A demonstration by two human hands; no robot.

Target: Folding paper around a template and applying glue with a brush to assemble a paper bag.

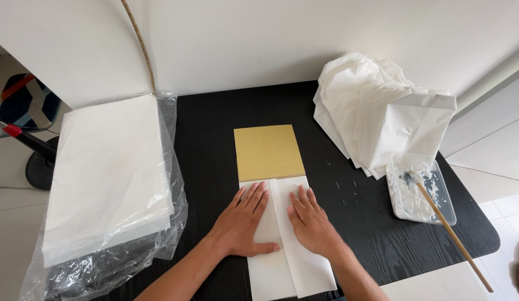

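The black wood-grain table (215,128) carries a plastic-wrapped stack of white paper (109,173) at its left edge, a folded white sheet (293,262) over a gold card (268,151) at the centre, folded white bags (376,111) at the back right corner, and a clear paste tray (418,189) with a wooden stick (454,239) at the right edge.

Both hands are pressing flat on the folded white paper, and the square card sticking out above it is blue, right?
Not quite. The head view shows the left hand and right hand flat on the folded white paper, but the square card is yellow-gold, not blue.
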